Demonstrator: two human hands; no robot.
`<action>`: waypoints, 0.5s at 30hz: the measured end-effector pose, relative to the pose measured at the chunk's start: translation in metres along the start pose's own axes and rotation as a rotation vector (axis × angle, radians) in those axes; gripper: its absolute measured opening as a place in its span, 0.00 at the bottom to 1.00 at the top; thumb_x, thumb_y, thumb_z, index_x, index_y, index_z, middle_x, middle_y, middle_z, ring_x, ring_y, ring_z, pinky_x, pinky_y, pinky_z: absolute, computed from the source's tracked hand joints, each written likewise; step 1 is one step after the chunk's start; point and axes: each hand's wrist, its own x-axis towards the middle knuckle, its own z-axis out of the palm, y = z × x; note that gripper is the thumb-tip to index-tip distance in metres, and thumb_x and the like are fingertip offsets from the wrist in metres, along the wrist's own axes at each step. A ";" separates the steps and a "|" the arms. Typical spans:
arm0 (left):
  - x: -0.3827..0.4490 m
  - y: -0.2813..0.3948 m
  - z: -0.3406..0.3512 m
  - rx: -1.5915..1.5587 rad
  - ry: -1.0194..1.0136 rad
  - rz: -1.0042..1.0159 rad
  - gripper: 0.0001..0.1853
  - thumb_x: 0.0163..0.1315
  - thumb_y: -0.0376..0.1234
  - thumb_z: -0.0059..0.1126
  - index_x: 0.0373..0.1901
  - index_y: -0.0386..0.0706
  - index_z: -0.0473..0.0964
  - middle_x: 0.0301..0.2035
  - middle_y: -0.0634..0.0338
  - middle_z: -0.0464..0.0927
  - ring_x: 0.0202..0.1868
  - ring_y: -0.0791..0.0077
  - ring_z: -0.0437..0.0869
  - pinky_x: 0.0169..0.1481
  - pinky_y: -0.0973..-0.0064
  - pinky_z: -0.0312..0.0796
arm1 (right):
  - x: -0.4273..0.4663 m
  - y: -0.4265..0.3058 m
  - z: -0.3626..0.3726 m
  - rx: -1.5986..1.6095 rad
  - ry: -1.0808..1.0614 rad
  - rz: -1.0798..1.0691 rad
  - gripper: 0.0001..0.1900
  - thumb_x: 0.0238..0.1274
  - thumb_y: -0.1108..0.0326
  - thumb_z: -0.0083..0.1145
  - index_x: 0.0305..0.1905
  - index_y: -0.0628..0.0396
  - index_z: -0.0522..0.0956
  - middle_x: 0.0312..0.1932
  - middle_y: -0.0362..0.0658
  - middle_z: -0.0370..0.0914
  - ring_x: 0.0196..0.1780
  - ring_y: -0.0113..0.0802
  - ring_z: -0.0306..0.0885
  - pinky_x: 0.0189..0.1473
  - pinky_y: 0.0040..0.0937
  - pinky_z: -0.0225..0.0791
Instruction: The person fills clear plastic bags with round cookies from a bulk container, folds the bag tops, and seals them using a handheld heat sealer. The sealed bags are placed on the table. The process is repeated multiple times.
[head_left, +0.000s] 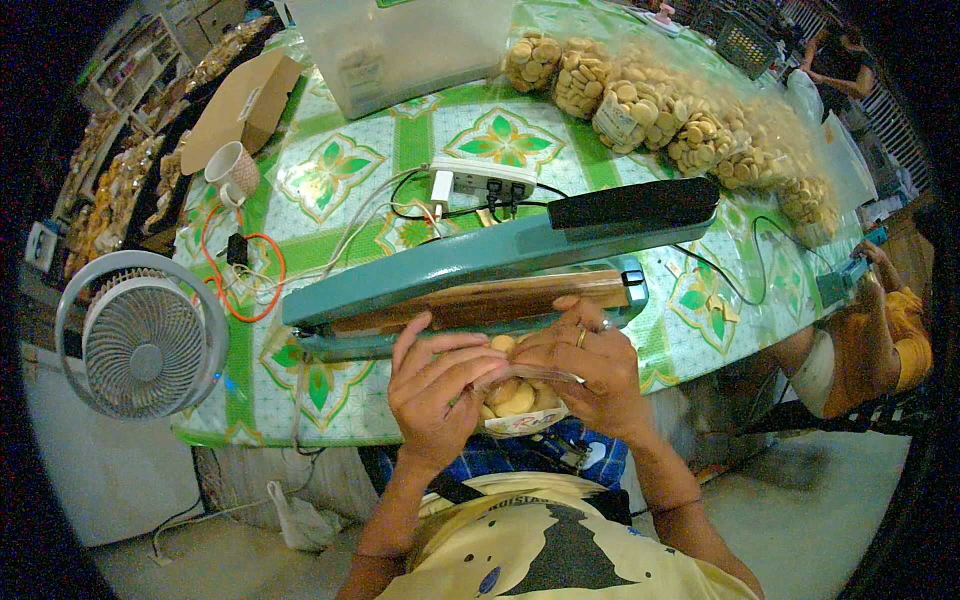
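A clear plastic bag of round, pale cookies (517, 401) is between my hands at the table's near edge. My left hand (442, 390) grips the bag's upper left side, fingers bent over its mouth. On the right side, my right hand (589, 367), with a ring on one finger, pinches the same bag's edge. Just beyond both hands lies a teal impulse bag sealer (450, 259), its black-handled arm (634, 202) raised above the brown sealing strip (495, 300).
Filled cookie bags (697, 135) line the back right. A power strip (484, 178), plastic bin (405, 52), mug (234, 176), cardboard box (244, 109) and grey fan (146, 349) stand around. At the right, another person's arm (862, 360) reaches to a second sealer (840, 285).
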 end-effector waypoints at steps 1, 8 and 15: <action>0.001 -0.002 -0.003 -0.037 -0.038 0.005 0.03 0.50 0.30 0.68 0.27 0.46 0.84 0.31 0.66 0.85 0.44 0.67 0.84 0.64 0.55 0.63 | 0.002 -0.002 -0.005 -0.030 -0.036 -0.031 0.12 0.43 0.72 0.62 0.38 0.52 0.82 0.34 0.40 0.82 0.41 0.40 0.78 0.55 0.49 0.68; -0.016 -0.045 0.008 -1.005 -0.217 -0.208 0.36 0.45 0.56 0.71 0.49 0.39 0.76 0.52 0.53 0.78 0.57 0.63 0.76 0.66 0.59 0.63 | 0.012 -0.033 -0.035 -0.033 -0.191 -0.153 0.15 0.35 0.69 0.60 0.36 0.55 0.78 0.34 0.43 0.76 0.40 0.44 0.74 0.49 0.47 0.69; -0.098 -0.038 0.066 -2.006 -0.676 -0.786 0.70 0.31 0.73 0.64 0.71 0.39 0.50 0.67 0.46 0.58 0.67 0.50 0.64 0.72 0.53 0.55 | 0.038 -0.022 -0.044 0.199 -0.346 0.178 0.07 0.50 0.68 0.66 0.35 0.54 0.81 0.32 0.43 0.79 0.38 0.42 0.76 0.47 0.38 0.70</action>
